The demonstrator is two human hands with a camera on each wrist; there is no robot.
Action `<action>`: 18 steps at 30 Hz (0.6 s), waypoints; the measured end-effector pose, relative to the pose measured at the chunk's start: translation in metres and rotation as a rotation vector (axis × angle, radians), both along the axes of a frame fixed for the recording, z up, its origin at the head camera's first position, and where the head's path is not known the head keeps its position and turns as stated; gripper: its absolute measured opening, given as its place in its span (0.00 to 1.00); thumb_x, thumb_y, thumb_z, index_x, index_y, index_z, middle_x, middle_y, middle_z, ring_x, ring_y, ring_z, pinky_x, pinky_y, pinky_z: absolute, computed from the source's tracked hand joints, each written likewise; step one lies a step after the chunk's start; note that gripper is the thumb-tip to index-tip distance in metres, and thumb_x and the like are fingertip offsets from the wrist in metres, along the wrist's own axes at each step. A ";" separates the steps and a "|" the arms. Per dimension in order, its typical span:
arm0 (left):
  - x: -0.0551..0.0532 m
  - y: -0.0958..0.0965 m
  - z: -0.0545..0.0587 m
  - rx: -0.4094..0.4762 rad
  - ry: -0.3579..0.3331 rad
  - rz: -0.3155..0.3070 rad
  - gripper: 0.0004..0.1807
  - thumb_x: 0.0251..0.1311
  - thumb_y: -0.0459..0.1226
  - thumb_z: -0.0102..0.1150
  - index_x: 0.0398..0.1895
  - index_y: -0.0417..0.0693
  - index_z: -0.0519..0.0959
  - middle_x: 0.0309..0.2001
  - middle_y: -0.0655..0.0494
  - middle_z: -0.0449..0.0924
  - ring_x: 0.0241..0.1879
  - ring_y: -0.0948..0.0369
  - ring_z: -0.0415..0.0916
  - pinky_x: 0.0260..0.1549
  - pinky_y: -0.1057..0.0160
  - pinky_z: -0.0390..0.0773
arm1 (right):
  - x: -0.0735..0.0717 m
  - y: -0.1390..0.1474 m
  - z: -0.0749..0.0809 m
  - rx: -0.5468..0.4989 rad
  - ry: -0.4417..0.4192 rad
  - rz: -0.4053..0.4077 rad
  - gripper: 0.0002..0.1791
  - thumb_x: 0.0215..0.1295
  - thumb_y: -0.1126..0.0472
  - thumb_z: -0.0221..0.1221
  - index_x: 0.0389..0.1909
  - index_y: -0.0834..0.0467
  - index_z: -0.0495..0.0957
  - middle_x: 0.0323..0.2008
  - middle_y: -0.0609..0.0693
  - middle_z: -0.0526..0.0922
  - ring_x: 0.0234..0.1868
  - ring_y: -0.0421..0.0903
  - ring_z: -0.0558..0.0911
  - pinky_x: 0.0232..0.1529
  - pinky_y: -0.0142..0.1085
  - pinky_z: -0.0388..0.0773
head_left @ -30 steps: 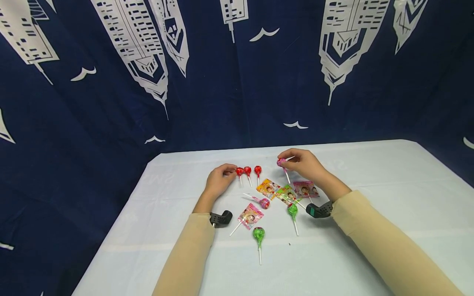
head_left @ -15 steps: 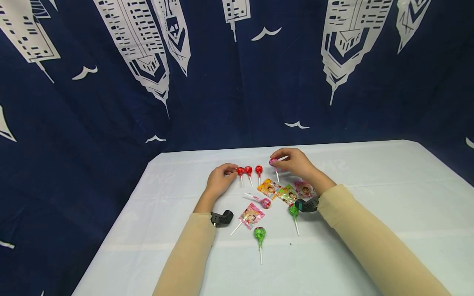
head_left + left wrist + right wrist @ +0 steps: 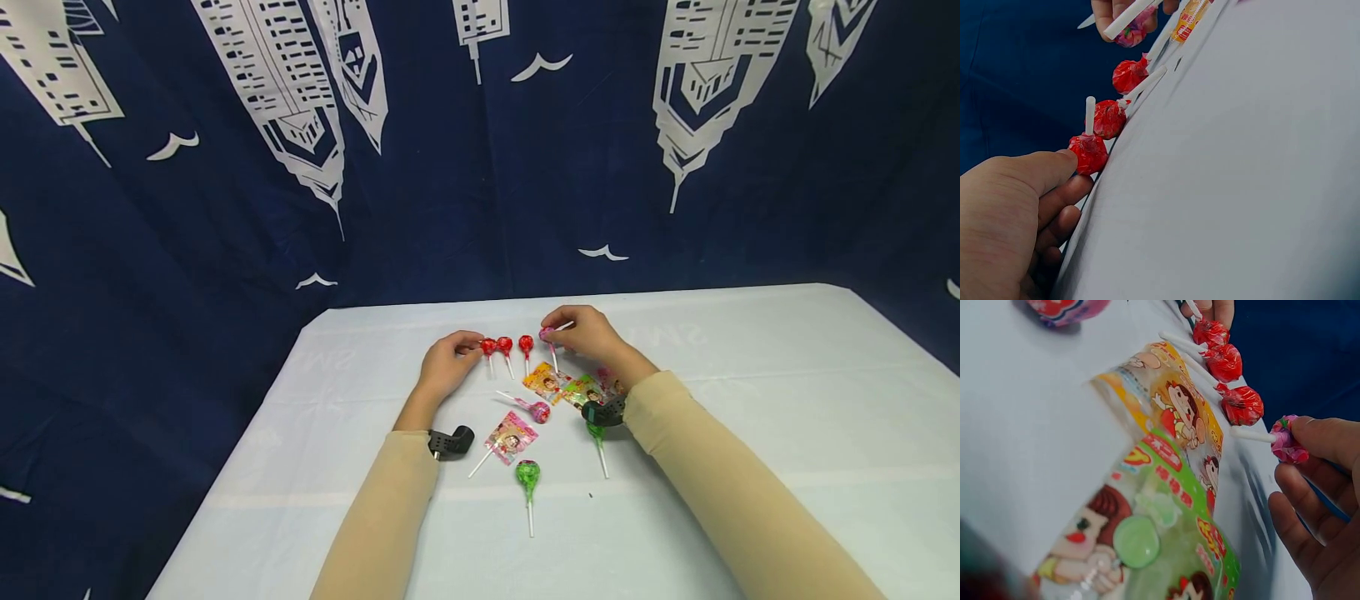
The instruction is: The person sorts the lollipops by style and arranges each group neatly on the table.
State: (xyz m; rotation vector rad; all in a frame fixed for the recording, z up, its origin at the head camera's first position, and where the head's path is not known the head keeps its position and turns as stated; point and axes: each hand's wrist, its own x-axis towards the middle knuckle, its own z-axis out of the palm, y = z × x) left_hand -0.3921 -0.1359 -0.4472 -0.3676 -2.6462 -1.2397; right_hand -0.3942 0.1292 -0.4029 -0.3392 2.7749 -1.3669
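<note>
Three red-wrapped lollipops stand in a row at the back of the white table, sticks toward the person. My left hand (image 3: 446, 365) pinches the head of the leftmost red lollipop (image 3: 1088, 155) between thumb and fingers. Close beside it are a second red lollipop (image 3: 506, 343) and, slightly apart, a third red lollipop (image 3: 526, 342). Just right of that row, my right hand (image 3: 588, 332) holds a pink lollipop (image 3: 1289, 439) by its head, thumb and finger around it, its stick pointing toward the person.
In front of the hands lie an orange candy packet (image 3: 546, 382), a green packet (image 3: 582, 392), a pink lollipop (image 3: 539, 412) and a pink packet (image 3: 510, 437). Nearer are two green lollipops, one (image 3: 527, 473) at the front and one (image 3: 596, 432) below the right wrist. A dark blue curtain (image 3: 450, 183) hangs behind.
My right hand has moved left with the pink lollipop, bringing it close to the third red lollipop. My left hand has stayed at the leftmost red lollipop.
</note>
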 end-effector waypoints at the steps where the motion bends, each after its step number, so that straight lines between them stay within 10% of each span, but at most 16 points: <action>1: 0.000 0.000 0.000 -0.001 0.001 0.001 0.14 0.64 0.38 0.62 0.52 0.50 0.84 0.44 0.53 0.87 0.46 0.56 0.81 0.52 0.54 0.76 | -0.001 0.000 -0.001 0.004 -0.001 -0.001 0.14 0.67 0.59 0.64 0.50 0.59 0.82 0.52 0.59 0.84 0.41 0.44 0.82 0.35 0.29 0.79; 18: 0.000 0.000 0.000 -0.004 0.003 0.002 0.14 0.64 0.39 0.62 0.52 0.52 0.84 0.43 0.55 0.87 0.46 0.57 0.80 0.51 0.55 0.76 | -0.004 -0.008 -0.009 0.054 0.021 0.003 0.12 0.65 0.63 0.63 0.48 0.61 0.82 0.49 0.60 0.85 0.39 0.45 0.82 0.33 0.29 0.77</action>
